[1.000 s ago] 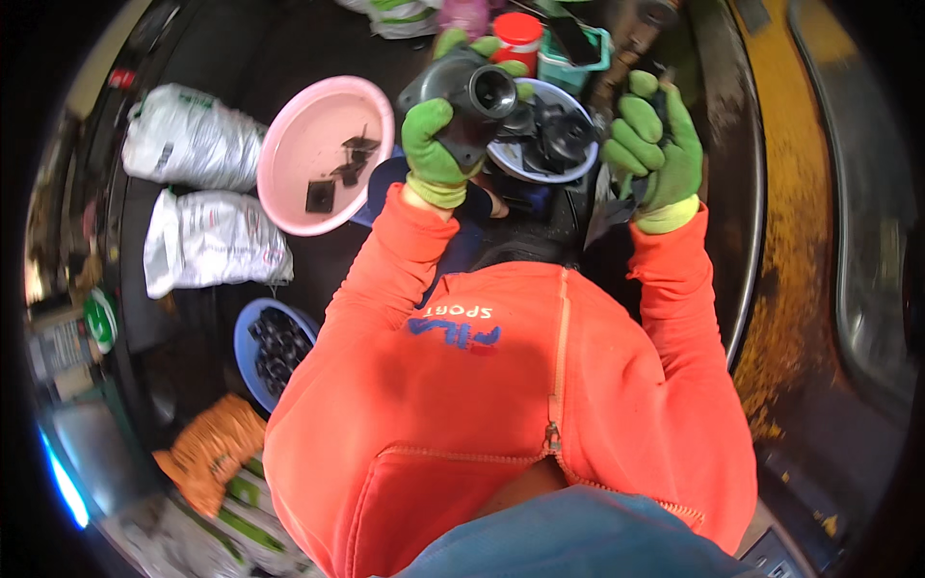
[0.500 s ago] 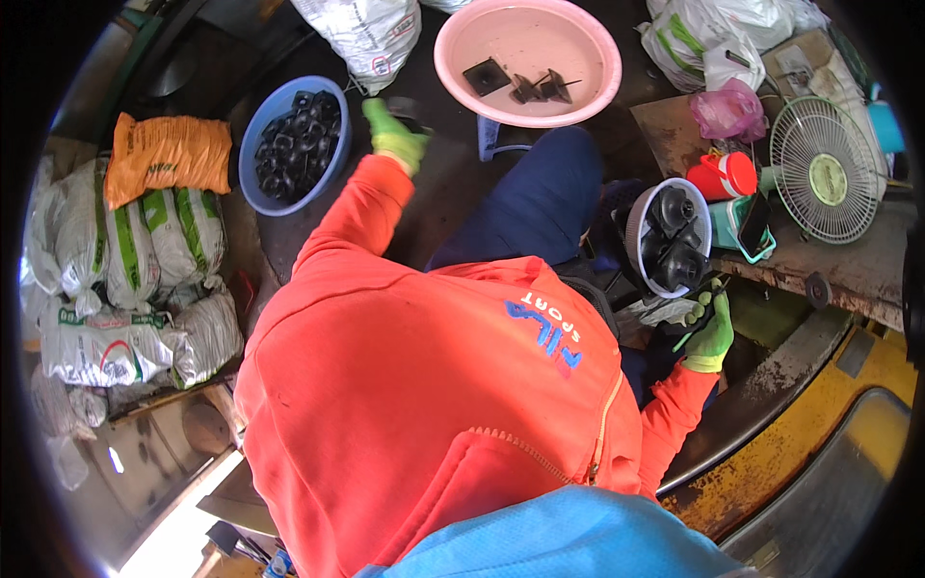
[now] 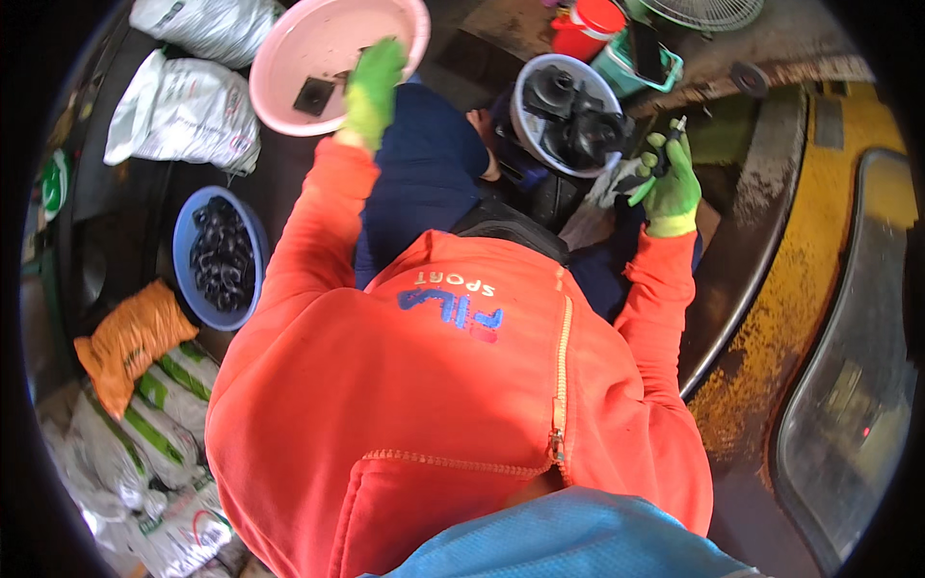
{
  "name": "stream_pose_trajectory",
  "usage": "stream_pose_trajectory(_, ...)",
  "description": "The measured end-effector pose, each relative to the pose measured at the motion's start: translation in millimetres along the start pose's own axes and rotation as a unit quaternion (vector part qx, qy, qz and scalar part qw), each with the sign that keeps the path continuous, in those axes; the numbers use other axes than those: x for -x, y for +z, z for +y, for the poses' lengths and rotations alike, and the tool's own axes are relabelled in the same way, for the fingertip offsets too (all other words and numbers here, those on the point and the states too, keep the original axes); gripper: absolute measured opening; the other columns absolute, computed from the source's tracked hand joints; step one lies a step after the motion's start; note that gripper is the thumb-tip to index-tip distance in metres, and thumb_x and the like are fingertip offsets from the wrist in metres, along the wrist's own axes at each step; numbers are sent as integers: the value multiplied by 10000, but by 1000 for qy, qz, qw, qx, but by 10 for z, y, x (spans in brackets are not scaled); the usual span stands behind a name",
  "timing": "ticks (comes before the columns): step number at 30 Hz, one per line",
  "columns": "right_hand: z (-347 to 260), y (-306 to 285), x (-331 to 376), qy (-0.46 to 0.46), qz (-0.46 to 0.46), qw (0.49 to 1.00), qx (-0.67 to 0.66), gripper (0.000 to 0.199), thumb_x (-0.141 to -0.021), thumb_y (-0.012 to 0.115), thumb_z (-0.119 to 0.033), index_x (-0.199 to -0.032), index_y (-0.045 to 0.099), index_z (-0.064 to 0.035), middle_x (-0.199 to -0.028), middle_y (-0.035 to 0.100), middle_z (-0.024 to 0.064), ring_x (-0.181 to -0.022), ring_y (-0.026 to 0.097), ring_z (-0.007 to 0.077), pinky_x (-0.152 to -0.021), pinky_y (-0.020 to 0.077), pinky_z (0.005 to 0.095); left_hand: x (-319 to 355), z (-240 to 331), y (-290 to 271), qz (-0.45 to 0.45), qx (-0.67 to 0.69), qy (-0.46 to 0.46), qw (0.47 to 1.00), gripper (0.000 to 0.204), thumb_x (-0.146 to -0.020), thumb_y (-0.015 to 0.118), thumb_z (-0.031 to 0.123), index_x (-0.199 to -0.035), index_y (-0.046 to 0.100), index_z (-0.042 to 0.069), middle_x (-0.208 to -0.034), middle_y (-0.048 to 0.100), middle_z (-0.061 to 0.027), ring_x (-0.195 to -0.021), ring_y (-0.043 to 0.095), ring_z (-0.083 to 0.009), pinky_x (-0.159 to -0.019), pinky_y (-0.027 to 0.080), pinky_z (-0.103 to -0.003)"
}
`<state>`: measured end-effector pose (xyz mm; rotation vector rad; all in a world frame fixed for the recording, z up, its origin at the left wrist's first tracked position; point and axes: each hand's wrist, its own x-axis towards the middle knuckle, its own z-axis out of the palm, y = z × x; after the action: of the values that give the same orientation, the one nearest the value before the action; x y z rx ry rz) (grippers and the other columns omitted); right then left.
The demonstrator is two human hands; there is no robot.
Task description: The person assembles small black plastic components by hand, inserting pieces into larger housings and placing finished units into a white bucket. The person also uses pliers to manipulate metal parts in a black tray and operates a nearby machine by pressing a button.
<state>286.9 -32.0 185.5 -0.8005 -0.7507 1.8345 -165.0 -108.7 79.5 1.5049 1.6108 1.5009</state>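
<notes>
Tool within right fingers

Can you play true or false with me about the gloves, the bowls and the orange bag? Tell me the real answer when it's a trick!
1. The left hand wears a green glove. True.
2. The right hand is empty. False: it holds a slim dark item.
3. A square black piece lies in the pink basin. True.
4. The blue basin holds white parts. False: its parts are black.
5. The orange bag lies in a basin. False: it lies by white-and-green sacks.
</notes>
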Motion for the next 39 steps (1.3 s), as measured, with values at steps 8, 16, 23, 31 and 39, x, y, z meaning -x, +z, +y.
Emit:
stream_pose_trajectory(8, -8, -51, -35, 36, 110, 993, -36, 233, -945, 525, -218, -1132, 561, -84, -837, 606, 78, -630, 538, 178, -551, 460, 297, -507, 555, 2323, -181, -190, -6, 965, 601, -776, 700, 392, -1278, 559, 94, -1281, 568, -195, -1176, 543, -361, -1000, 421, -432)
stream_pose_trajectory(16, 54, 49, -37, 46, 121, 988, 87, 323, -944, 494, -124, -1262, 462, -71, -882, 598, 106, -616, 582, 187, -532, 495, 301, -653, 507, 2477, -130, -324, -14, 937, 462, -684, 770, 395, -1054, 707, 125, -1038, 691, -140, -996, 626, -354, -866, 496, -439)
stream_pose_trajectory(23, 257, 220, -28, 7, 103, 943, 318, 372, -961, 573, -224, -1313, 522, -115, -838, 569, 6, -553, 472, 81, -497, 380, 230, -527, 1494, 1802, -8, 79, 154, 985, 598, -667, 841, 211, -1138, 543, -5, -1240, 596, -158, -1066, 597, -223, -915, 495, -346)
stream_pose_trajectory(31, 445, 576, 89, -317, -49, 905, 281, 501, -918, 625, -199, -1357, 472, -16, -1272, 578, 109, -1148, 563, 195, -972, 454, 335, -74, 2439, 1767, -68, 40, 102, 992, 674, -662, 851, 210, -1234, 544, 31, -1153, 582, -118, -1059, 585, -216, -922, 482, -341)
stream_pose_trajectory(39, 388, 646, 177, -305, -20, 933, 191, 296, -895, 633, -192, -1133, 572, -28, -1053, 633, 89, -953, 630, 215, -805, 510, 334, 68, 2606, 1896, -30, -7, 161, 986, 555, -659, 854, 224, -1117, 612, 28, -1115, 599, -122, -1005, 604, -235, -868, 504, -359)
